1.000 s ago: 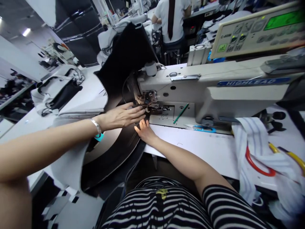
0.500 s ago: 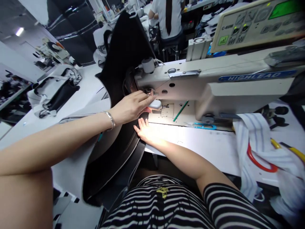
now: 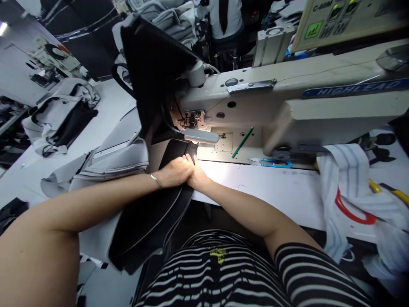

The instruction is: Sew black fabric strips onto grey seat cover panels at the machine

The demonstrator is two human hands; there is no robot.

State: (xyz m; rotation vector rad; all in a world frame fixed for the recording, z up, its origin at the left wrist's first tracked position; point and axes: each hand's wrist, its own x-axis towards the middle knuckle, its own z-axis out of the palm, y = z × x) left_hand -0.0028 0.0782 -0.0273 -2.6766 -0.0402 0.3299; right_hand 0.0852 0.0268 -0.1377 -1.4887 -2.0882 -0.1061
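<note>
A large black panel with a smooth, leather-like face and a pale stitched seam [image 3: 150,213] drapes over the table's front edge and rises in a folded flap on the left of the sewing machine [image 3: 255,94]. My left hand [image 3: 179,170], a bracelet at its wrist, is closed on the panel just in front of the needle area. Against it sits my right hand [image 3: 198,174], its fingers gathered at the panel's right edge; its grip is partly hidden. Above both hands a small grey lamp [image 3: 202,136] lights the stitching spot.
On the machine bed lie a green pencil [image 3: 243,142] and blue thread snips [image 3: 271,163]. To the right are striped white webbing [image 3: 341,170] and red-handled scissors [image 3: 353,213]. Grey fabric pieces [image 3: 118,157] rest at the left. Beyond the machine sits a co-worker [image 3: 226,21].
My left hand has come down from the lamp and needle area to beside my right hand, and closed on the black panel. The lamp is now uncovered. The view has shifted slightly.
</note>
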